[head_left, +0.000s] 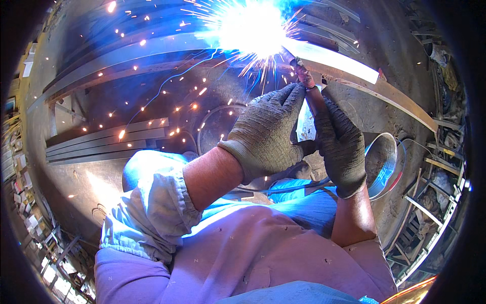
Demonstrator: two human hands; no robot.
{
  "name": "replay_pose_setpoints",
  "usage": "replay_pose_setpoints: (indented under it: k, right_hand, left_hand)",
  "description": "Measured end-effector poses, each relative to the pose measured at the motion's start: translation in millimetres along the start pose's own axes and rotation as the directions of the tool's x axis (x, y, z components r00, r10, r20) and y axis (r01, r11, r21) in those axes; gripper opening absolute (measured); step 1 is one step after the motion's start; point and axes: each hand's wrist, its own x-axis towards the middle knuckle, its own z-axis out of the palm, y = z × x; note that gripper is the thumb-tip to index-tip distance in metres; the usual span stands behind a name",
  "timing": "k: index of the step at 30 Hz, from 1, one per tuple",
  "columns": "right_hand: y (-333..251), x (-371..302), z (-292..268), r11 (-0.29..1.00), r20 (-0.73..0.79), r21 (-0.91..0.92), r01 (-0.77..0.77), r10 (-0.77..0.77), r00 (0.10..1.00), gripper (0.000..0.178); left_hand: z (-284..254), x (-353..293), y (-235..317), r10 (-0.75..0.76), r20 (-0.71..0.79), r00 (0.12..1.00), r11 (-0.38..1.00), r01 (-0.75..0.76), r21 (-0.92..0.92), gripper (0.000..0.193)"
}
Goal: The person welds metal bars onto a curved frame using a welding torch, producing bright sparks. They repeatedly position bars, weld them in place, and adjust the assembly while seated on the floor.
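In front of me a welding torch (317,101) slants up and to the left. Its tip disappears in a blinding white-blue arc (250,28) that throws orange sparks. My right hand (343,147), in a dark grey work glove, is closed around the torch handle. From the left, my left hand (268,126) in a matching glove presses its fingers against the torch near the neck, steadying it. The arc burns over a long metal beam (152,66), and glare hides the spot where they meet. A brightly lit metal strip (349,62) lies right of the arc.
Several flat metal bars (109,142) are stacked on the floor at the left. A round metal bucket (382,164) stands beyond my right wrist. Cable (288,190) runs below my hands, across my lap. A metal rack (425,218) lines the right side. Sparks fall toward the left floor.
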Motion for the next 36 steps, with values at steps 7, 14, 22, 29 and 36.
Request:
replay_pose_setpoints:
  k: [7,14,22,29,36]
  right_hand:
    - [3.4,-1.6,3.6,0.996,-0.026,0.092,0.012,-0.01,1.0,0.034]
    - [7.0,1.1,-0.7,1.0,-0.003,-0.013,-0.005,0.005,1.0,0.033]
    - [5.2,0.5,2.8,0.998,-0.008,0.059,-0.01,0.01,1.0,0.037]
    - [-3.1,-0.5,2.8,0.992,-0.015,0.099,-0.078,0.08,0.997,0.039]
    - [6.3,3.6,0.0,0.999,0.015,0.012,-0.032,0.032,0.999,0.034]
  left_hand:
    - [-0.1,-0.8,-1.5,0.015,0.011,1.0,0.998,-0.014,-0.059,0.102]
    - [7.4,-2.3,-6.3,0.091,-0.07,0.993,0.995,-0.088,0.048,0.113]
    - [7.4,-1.1,-3.5,0.042,-0.066,0.997,0.999,-0.04,0.02,0.101]
    - [3.2,1.2,1.1,-0.01,-0.021,1.0,1.0,0.009,-0.023,0.097]
    - [1.0,-1.7,2.6,-0.031,-0.004,1.0,0.999,0.031,0.017,0.108]
